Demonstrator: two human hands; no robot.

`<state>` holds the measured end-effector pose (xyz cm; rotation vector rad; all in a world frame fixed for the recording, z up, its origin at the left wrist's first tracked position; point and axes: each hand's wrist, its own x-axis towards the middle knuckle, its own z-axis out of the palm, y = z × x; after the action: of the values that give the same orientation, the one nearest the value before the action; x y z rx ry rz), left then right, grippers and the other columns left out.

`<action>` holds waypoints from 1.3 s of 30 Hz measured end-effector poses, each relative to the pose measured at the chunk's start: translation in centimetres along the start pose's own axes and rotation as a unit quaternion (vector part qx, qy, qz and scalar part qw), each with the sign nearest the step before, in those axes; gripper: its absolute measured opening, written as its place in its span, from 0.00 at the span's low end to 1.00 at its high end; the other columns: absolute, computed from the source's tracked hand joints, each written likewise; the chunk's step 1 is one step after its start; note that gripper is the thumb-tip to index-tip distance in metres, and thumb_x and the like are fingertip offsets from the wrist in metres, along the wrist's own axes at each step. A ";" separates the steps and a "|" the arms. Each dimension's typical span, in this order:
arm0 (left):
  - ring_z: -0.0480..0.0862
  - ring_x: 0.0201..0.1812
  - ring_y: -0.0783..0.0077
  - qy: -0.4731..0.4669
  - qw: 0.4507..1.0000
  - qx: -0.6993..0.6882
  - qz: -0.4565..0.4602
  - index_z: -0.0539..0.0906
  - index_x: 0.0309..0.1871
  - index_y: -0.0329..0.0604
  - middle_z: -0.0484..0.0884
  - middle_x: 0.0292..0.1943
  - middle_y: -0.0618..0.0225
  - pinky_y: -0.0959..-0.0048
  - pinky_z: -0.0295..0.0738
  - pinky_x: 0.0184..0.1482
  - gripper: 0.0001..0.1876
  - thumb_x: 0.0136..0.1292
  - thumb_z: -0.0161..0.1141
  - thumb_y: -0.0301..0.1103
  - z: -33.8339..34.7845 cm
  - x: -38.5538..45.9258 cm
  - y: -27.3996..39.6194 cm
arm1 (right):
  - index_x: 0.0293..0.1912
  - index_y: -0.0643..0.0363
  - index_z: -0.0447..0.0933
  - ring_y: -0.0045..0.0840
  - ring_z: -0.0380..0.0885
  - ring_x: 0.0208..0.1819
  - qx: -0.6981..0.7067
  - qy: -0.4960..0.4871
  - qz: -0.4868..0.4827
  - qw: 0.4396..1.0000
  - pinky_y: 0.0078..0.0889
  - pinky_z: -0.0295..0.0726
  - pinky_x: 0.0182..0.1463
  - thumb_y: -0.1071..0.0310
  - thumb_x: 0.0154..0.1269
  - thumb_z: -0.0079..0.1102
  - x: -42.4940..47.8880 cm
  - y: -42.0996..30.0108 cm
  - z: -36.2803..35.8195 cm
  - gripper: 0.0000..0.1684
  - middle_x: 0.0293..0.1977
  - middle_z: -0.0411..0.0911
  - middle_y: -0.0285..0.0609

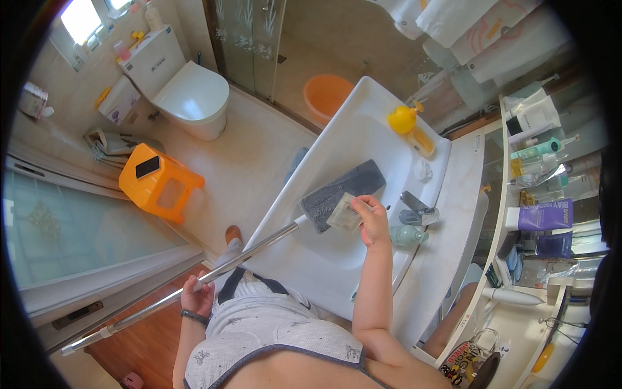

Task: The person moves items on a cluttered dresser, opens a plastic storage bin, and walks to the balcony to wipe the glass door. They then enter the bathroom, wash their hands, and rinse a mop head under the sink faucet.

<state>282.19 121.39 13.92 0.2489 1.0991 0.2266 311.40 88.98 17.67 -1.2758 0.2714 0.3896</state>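
Observation:
A flat mop rests with its grey fabric pad [347,187] in the white washbasin [301,170], and its metal pole [257,250] slants over the front rim toward the lower left. My left hand [197,294] is around the pole, partway along it. Between the thumb and fingers of my right hand [371,221] is a pale, translucent rectangular block [346,215], held over the pad's near edge. I cannot tell if the block is soap or a packet. Beside my right hand are a chrome faucet [418,209] and a green pump bottle [407,236].
A yellow pump bottle [402,120] stands at the basin's far end. Bottles and tubes, including a purple tube [544,215], line the mirror shelf. An orange stool [163,182] holds a phone [147,167]. Beyond are a toilet [194,92] and an orange basin [328,97].

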 end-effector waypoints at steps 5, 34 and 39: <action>0.78 0.20 0.73 0.003 1.000 -0.001 0.003 0.73 0.30 0.48 0.79 0.39 0.66 0.68 0.78 0.38 0.06 0.50 0.59 0.29 0.0 0.0 0.0 | 0.37 0.61 0.74 0.19 0.73 0.37 -0.043 -0.023 0.040 0.998 0.22 0.71 0.43 0.75 0.54 0.56 0.1 0.6 0.0 0.09 0.33 0.75 0.38; 0.78 0.21 0.72 -0.018 1.000 -0.002 0.002 0.73 0.30 0.46 0.79 0.37 0.65 0.69 0.78 0.37 0.05 0.50 0.58 0.29 -0.2 0.0 0.0 | 0.37 0.60 0.71 0.19 0.72 0.30 -0.288 0.071 0.224 0.928 0.24 0.70 0.31 0.68 0.43 0.66 1.0 12.4 -2.2 0.19 0.27 0.74 0.37; 0.78 0.20 0.72 -0.010 1.000 0.001 0.007 0.73 0.31 0.46 0.79 0.37 0.65 0.69 0.78 0.37 0.06 0.50 0.58 0.29 0.3 -0.1 -0.1 | 0.33 0.57 0.68 0.17 0.70 0.28 -0.071 0.012 0.139 0.988 0.21 0.67 0.29 0.71 0.48 0.59 0.4 11.8 -2.4 0.11 0.27 0.72 0.33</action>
<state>282.38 121.22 14.07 0.2597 1.0781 0.2343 306.73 89.52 6.61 -1.3871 0.4512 0.6425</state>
